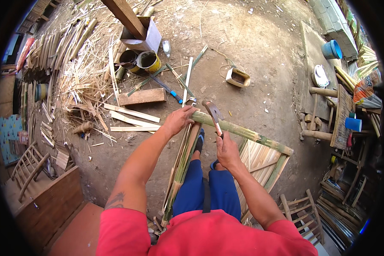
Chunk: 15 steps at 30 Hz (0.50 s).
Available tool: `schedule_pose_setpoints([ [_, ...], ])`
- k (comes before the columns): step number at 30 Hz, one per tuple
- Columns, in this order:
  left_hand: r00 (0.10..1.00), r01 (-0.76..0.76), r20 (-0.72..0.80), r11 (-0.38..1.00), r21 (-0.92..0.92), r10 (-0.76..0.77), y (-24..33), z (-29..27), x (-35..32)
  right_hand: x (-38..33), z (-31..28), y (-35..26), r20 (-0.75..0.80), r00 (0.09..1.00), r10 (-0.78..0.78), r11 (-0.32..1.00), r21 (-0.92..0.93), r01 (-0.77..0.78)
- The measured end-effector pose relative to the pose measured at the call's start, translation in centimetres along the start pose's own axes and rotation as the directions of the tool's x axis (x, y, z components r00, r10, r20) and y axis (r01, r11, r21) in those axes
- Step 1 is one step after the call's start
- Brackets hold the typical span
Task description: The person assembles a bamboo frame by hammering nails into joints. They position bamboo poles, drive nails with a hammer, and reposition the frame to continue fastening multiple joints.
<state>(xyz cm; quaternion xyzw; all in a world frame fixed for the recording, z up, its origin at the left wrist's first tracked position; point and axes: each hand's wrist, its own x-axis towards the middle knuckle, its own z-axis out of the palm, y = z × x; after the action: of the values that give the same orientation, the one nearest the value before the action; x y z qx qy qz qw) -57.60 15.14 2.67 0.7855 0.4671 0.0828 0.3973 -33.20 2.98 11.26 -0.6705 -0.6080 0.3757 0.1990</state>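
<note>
- Bare dirt ground [260,47] runs under everything here.
- Over to the left, a big messy pile of split bamboo [83,81] is strewn across it, pale strips and shavings.
- The person in the red shirt [226,234] and blue trousers [192,181] is bent over the work.
- Right in front of them is the bamboo frame [243,131]: a green-tan rail slants across, a post runs down beside the left leg, and pale slats [258,163] fill the right part.
- Off to the right stands a low bamboo bench [342,121], a blue cup [353,124] by its edge.
- Beyond the frame I see a pale square box [152,40] with a timber post in it, and a yellow bucket [158,66] just beside.
- Nearer lies a thick wooden block [143,97], strips scattered below it.
- The hammer [213,112], or so it looks, is above the rail; whether its head touches, I can't tell.
- The right hand [227,149] is closed round the hammer's handle.
- The left hand [178,122] grips the frame's upper left corner, fingers bent over the rail's end.
</note>
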Motion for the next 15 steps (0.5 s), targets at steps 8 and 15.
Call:
schedule_pose_setpoints([
  [8, 1.000, 0.028, 0.003, 0.999, 0.015, -0.028, 0.1, -0.4, 0.2, 0.1, -0.6, 0.6, 0.002, 0.992, 0.125, 0.991, -0.049, -0.125],
  [15, 0.998, 0.035, -0.053, 0.999, 0.014, -0.034, 0.1, 0.4, -0.1, 1.2, 0.2, 0.3, 0.148, 0.940, 0.307, 0.947, -0.143, -0.287],
])
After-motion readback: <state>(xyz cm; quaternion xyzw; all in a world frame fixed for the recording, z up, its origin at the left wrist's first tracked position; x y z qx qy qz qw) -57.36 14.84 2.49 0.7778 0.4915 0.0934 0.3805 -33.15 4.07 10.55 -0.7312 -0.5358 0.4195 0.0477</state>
